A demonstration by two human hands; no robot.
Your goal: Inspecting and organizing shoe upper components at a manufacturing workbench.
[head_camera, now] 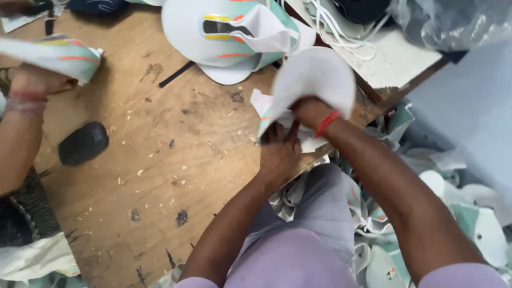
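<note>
Both hands on a white shoe-upper piece at the near edge of the table.

The white shoe-upper piece (314, 74), pale with mint and orange trim at its lower edge, is held over the table (176, 160) edge just in front of the person, its long axis running from lower left up to upper right. The right hand (309, 109) is pushed up inside it, so its fingers are hidden and how its grip stands cannot be told; a red band shows at the wrist. The left hand (278, 152) lies just below and left, its grip closed on the piece's lower edge. Farther up the table lies a stack of like pieces (229, 37); a black oblong object (82, 143) rests to the left. A co-worker's hand (34, 80) holds another mint piece (53, 53) at the far left, partly cut off. More pieces lie heaped on the floor (458, 213).
</note>
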